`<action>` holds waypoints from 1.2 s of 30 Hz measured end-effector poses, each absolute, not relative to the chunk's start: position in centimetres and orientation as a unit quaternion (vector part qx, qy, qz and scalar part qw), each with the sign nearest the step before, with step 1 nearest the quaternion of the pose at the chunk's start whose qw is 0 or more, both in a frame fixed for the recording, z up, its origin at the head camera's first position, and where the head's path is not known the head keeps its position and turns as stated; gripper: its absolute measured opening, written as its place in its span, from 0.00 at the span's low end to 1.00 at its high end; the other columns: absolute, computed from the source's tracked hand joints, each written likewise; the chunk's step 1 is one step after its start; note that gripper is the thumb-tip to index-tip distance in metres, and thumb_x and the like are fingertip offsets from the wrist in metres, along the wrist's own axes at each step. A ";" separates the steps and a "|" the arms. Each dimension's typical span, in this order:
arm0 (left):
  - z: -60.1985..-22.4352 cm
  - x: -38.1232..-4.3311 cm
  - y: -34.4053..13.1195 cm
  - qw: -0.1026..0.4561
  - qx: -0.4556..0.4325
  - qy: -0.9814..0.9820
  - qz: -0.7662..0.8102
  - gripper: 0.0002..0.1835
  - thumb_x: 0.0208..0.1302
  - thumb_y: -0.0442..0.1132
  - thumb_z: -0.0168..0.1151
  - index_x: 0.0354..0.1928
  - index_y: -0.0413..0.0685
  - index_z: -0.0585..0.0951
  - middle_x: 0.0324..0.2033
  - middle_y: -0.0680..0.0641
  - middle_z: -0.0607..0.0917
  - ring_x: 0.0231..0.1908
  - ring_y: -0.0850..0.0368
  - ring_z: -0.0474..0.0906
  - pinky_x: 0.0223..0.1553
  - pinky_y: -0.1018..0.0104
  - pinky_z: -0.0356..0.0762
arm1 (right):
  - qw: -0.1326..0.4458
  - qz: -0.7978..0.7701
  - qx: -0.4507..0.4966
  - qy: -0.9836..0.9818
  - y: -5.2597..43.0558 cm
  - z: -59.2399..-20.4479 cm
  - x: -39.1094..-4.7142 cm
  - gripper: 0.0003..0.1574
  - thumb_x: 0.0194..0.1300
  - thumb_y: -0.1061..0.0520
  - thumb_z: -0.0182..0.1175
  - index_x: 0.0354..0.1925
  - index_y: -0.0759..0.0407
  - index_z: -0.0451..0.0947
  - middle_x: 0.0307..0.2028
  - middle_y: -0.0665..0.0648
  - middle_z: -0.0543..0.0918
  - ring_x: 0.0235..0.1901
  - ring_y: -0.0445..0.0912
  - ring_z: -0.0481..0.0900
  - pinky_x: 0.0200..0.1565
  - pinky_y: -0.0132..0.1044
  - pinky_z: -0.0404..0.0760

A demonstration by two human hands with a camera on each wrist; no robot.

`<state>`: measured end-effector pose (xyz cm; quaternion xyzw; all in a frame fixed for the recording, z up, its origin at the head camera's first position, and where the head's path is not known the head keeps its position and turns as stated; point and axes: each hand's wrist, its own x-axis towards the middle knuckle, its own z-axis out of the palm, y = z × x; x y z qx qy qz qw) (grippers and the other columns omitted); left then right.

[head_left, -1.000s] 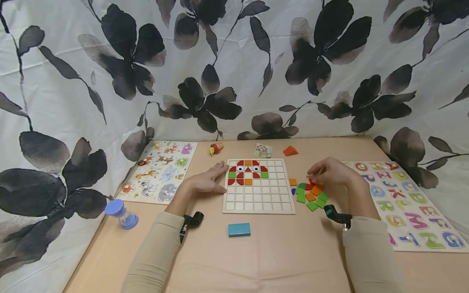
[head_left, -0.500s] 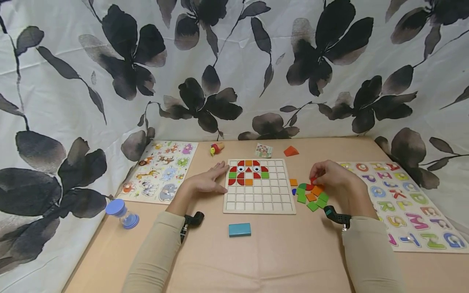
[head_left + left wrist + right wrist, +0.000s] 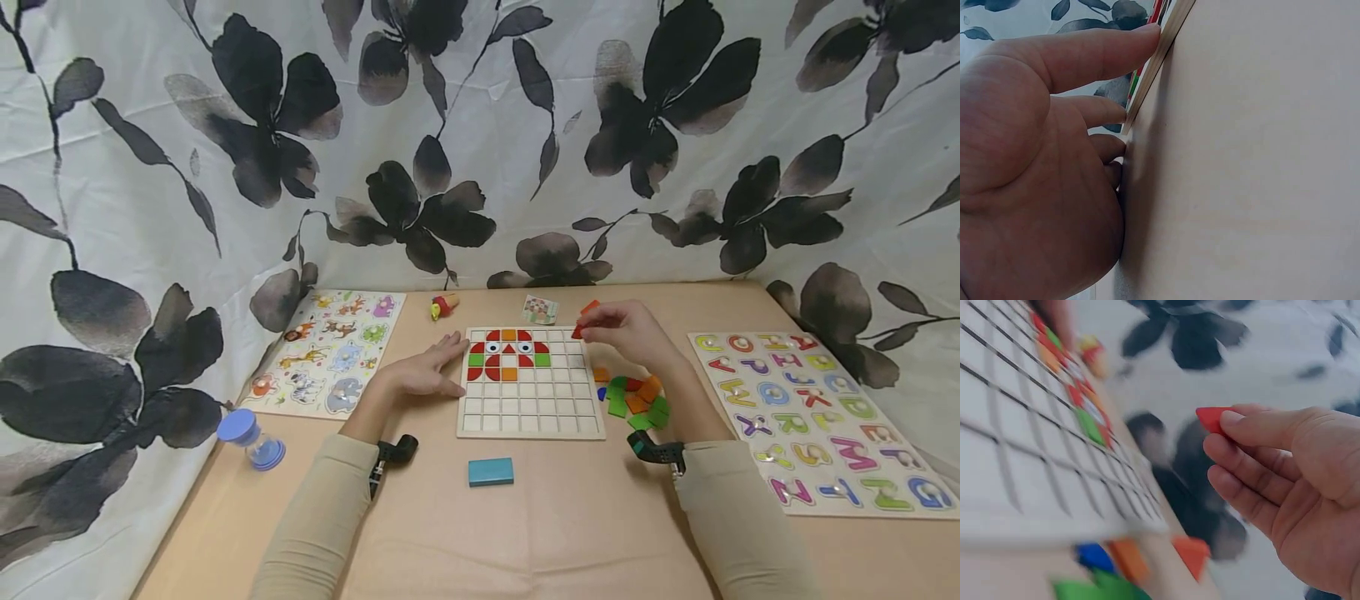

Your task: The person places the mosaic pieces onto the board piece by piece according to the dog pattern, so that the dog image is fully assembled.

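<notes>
A white grid board [image 3: 528, 423] lies mid-table, with red, green, orange and eye-patterned tiles [image 3: 508, 354] filling its upper left squares. My left hand [image 3: 416, 373] rests beside its left edge. In the left wrist view, the thumb [image 3: 1110, 53] and fingertips touch the board's side, with the fingers extended. Over the board's upper right corner, my right hand [image 3: 626, 329] pinches a small red tile [image 3: 1211, 419] between thumb and fingers. The tile's full shape is partly covered by the thumb. Below that hand lies a pile of green, orange and red tiles [image 3: 637, 400].
An animal puzzle board [image 3: 330, 354] lies at left, a letter board [image 3: 817, 425] at right. A blue sand timer [image 3: 251, 440] stands front left; a teal block [image 3: 491, 472] lies in front. A small toy [image 3: 444, 306], a picture card [image 3: 540, 309] and an orange-red wedge [image 3: 589, 306] lie behind.
My right hand has moved up and left from the tile pile to the board's upper right corner, carrying the red tile. My left hand has stayed in place.
</notes>
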<state>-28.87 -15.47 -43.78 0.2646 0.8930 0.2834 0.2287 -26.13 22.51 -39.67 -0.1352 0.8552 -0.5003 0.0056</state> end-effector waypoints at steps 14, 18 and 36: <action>-44.1 -28.9 -15.5 0.227 0.270 0.892 0.283 0.51 0.55 0.50 0.67 0.76 0.56 0.48 0.76 0.50 0.36 0.74 0.53 0.28 0.71 0.47 0.33 | 0.059 -0.416 -0.213 0.882 14.6 -43.0 -26.2 0.05 0.59 0.61 0.67 0.36 0.55 0.86 0.34 0.47 0.84 0.37 0.47 0.77 0.40 0.39 0.78; -44.3 -29.1 -15.5 0.223 0.279 0.891 0.282 0.52 0.55 0.50 0.67 0.76 0.55 0.48 0.76 0.49 0.36 0.74 0.53 0.28 0.72 0.48 0.33 | 0.045 -0.396 -0.219 0.891 14.2 -43.6 -26.3 0.06 0.59 0.61 0.67 0.36 0.53 0.86 0.34 0.46 0.84 0.37 0.45 0.77 0.41 0.38 0.77; -44.3 -29.2 -15.6 0.223 0.274 0.894 0.274 0.52 0.55 0.51 0.67 0.76 0.56 0.47 0.76 0.50 0.36 0.74 0.54 0.28 0.72 0.49 0.33 | 0.046 -0.284 -0.267 0.919 13.7 -43.1 -26.1 0.13 0.60 0.61 0.66 0.45 0.54 0.86 0.39 0.48 0.83 0.44 0.44 0.77 0.49 0.41 0.77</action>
